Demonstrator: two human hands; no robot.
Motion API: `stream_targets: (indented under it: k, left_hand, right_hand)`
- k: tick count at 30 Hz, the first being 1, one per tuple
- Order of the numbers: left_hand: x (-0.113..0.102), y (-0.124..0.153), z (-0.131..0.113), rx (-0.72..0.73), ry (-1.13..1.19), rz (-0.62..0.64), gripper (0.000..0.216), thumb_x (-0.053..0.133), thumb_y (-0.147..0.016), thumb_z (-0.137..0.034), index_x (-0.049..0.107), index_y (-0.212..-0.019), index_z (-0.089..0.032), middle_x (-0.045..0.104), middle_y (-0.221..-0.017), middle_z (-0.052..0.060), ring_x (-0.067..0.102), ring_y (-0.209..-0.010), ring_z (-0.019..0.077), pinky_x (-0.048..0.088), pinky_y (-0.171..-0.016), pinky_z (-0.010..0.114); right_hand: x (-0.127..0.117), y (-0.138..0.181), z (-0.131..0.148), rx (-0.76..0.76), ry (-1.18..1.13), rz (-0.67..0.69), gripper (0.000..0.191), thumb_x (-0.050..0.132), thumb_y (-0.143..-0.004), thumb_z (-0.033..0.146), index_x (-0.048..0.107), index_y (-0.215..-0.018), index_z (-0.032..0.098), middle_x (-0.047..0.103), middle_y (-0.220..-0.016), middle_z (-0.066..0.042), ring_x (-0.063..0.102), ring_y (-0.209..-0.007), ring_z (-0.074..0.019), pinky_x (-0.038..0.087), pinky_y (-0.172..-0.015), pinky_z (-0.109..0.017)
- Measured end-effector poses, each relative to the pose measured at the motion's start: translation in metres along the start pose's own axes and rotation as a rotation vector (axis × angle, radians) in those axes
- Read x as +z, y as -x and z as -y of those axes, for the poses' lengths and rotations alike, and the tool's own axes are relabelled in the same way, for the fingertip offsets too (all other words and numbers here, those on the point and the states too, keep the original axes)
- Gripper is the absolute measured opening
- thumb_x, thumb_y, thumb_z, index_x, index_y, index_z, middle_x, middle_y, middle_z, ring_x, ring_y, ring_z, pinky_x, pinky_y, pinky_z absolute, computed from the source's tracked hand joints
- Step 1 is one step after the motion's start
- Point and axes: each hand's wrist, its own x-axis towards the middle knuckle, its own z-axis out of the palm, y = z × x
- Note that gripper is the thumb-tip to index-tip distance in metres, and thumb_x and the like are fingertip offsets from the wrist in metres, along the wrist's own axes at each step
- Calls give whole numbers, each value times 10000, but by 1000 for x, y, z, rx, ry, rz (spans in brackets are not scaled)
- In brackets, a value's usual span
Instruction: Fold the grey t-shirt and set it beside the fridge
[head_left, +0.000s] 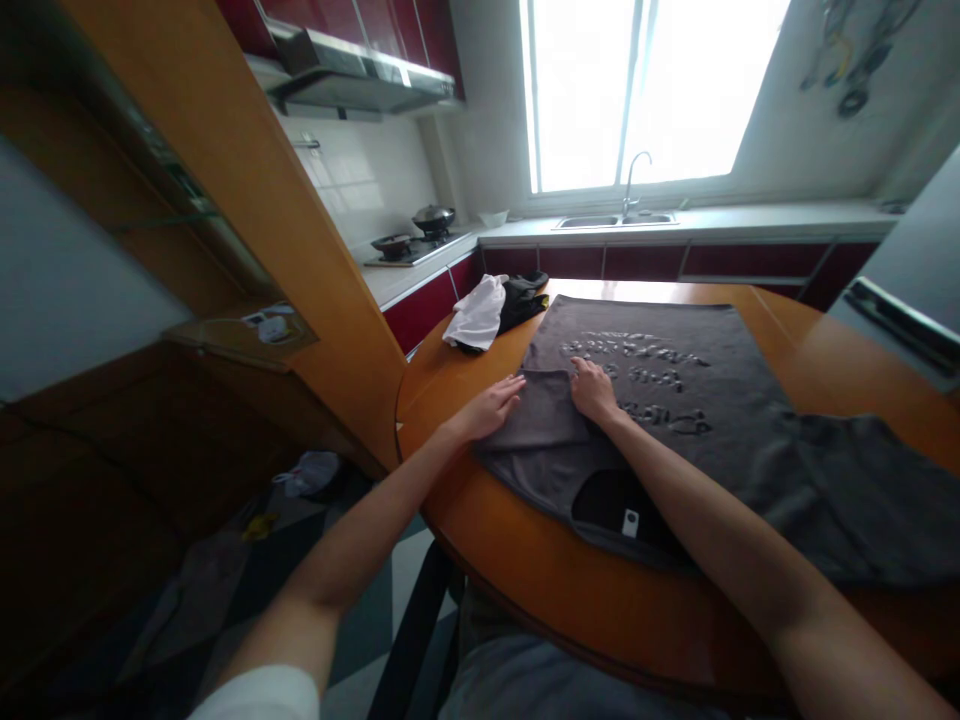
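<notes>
Both hands, left [491, 408] and right [594, 390], press flat with open fingers on a folded sleeve [541, 410] of the shirt [675, 400]; smoothing seems underway, and the other sleeve likely needs folding.

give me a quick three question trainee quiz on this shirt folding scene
1. True or false: the dark grey t-shirt lies print side up on the wooden table.
2. Which part of the shirt do the left hand and right hand press on: A the folded-in sleeve, B the collar, C the bottom hem?
3. What lies beyond the shirt, near the table's far edge?

Key: 1 true; 2 A; 3 a white cloth and a black cloth.
</notes>
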Motion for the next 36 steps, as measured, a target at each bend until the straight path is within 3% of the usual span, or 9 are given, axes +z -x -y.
stream_targets:
  k: [5, 10, 14, 17, 19, 23, 26, 31, 36]
  left_hand:
    - [16, 11, 10, 0, -176, 145, 645, 329, -1041, -563, 371, -1576, -206, 269, -1663, 95, 153, -1563, 263, 148, -1262, 486]
    - [15, 11, 4, -22, -196, 138, 613, 306, -1057, -510, 335, -1590, -209, 242, -1674, 89, 156, -1563, 230, 172, -1256, 451]
    - [15, 13, -3, -83, -290, 152, 603, 288, -1059, -496, 322, -1594, -221, 232, -1675, 96, 153, -1563, 251, 193, -1241, 508]
    - [6, 7, -5, -104, -353, 262, 616, 356, -1037, -500, 316, -1596, -244, 209, -1680, 93, 146, -1561, 297, 182, -1223, 585]
    - [-5, -9, -3, -109, -369, 324, 550, 421, -1015, -457, 435, -1536, -282, 261, -1667, 74, 186, -1552, 318, 194, -1208, 620]
    - [-16, -58, 1, -126, -371, 204, 450, 376, -1008, -304, 610, -1389, -253, 417, -1602, 65, 349, -1497, 259, 287, -1216, 480]
    - [1, -87, 2, -147, -345, 141, 488, 360, -982, -214, 589, -1411, -168, 469, -1564, 112, 423, -1454, 229, 337, -1198, 386]
    - [41, -97, 5, -230, -338, -25, 548, 330, -989, -192, 438, -1523, -135, 392, -1609, 134, 339, -1500, 271, 267, -1218, 542]
    - [51, -95, 15, -194, -393, -48, 521, 302, -1036, -318, 463, -1514, -189, 417, -1596, 126, 331, -1501, 296, 224, -1214, 600]
  right_hand:
    - [-2, 0, 1, 10, -4, 25, 492, 404, -964, 173, 539, -1436, 153, 634, -1352, -136, 571, -1220, -258, 410, -1052, -354]
    - [-5, -1, 5, -83, -52, -25, 470, 374, -963, 146, 619, -1363, 163, 627, -1369, -117, 547, -1271, -227, 377, -1108, -335]
    - [-1, 2, 9, -284, -55, 121, 428, 408, -1000, 220, 618, -1371, 192, 533, -1508, -83, 421, -1429, -203, 286, -1195, -374]
    - [2, 5, 11, -309, -12, 233, 431, 459, -1006, 286, 582, -1410, 200, 442, -1583, -99, 311, -1506, -242, 240, -1216, -482]
    - [3, 6, 12, -299, -2, 256, 418, 458, -1011, 289, 589, -1398, 198, 436, -1586, -109, 304, -1511, -243, 235, -1216, -497]
    - [1, 6, 12, -305, 1, 267, 411, 449, -1016, 284, 586, -1395, 204, 436, -1588, -99, 297, -1515, -234, 227, -1221, -490]
    - [1, 5, 12, -309, -9, 263, 430, 437, -1013, 276, 570, -1412, 187, 429, -1593, -97, 291, -1518, -234, 233, -1220, -490]
    - [2, 5, 12, -299, -23, 254, 442, 445, -997, 272, 577, -1412, 192, 435, -1590, -88, 308, -1510, -223, 224, -1227, -463]
    - [2, 5, 13, -277, -36, 246, 458, 425, -994, 259, 567, -1427, 214, 426, -1597, -76, 304, -1512, -213, 204, -1232, -461]
